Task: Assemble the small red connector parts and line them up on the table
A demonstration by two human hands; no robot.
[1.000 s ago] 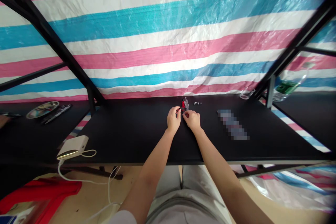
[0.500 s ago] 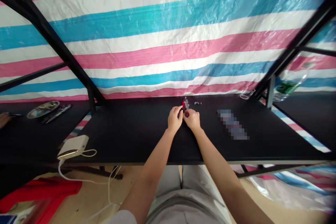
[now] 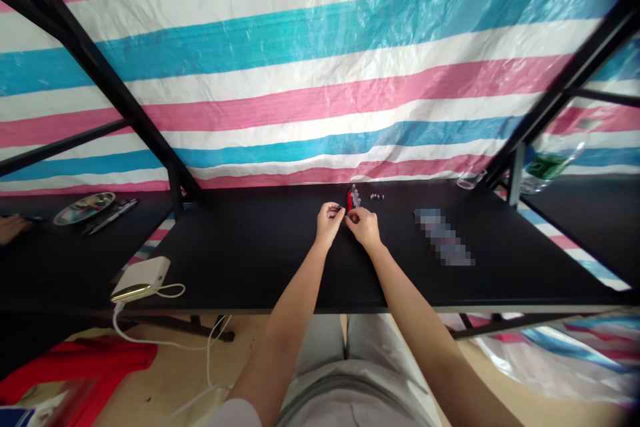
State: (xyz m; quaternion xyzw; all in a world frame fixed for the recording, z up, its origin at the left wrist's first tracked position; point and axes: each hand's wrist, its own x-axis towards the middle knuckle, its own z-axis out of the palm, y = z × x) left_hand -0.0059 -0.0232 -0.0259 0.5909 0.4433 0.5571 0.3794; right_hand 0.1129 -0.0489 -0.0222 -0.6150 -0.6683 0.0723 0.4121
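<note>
Closest to us are our pale trousers (image 3: 350,360), below the table edge, and both forearms angle forward and inward across the black table (image 3: 250,267). Our left hand (image 3: 329,225) tilts up with its fingers curled toward our right hand (image 3: 364,227), which arches over with its fingertips (image 3: 351,217) pointing back the other way. The two hands nearly meet, fingers pinched close together, but whatever lies between them is too small to make out (we cannot tell if either grip is closed on something).

Just beyond the fingers stands a slim red piece (image 3: 349,200), beside a small cluster of clear parts (image 3: 355,198), with tiny dark parts (image 3: 377,196) a little to the right. Farther right lies a pixelated strip (image 3: 443,237).

On the left are a white power bank (image 3: 143,277) with its cable (image 3: 131,339), a metal tray (image 3: 84,209), pens (image 3: 111,215) and another person's hand (image 3: 11,227). At the far right are a clear glass (image 3: 471,179) and a plastic bottle (image 3: 547,165), and a striped tarp (image 3: 320,60) hangs behind everything.
</note>
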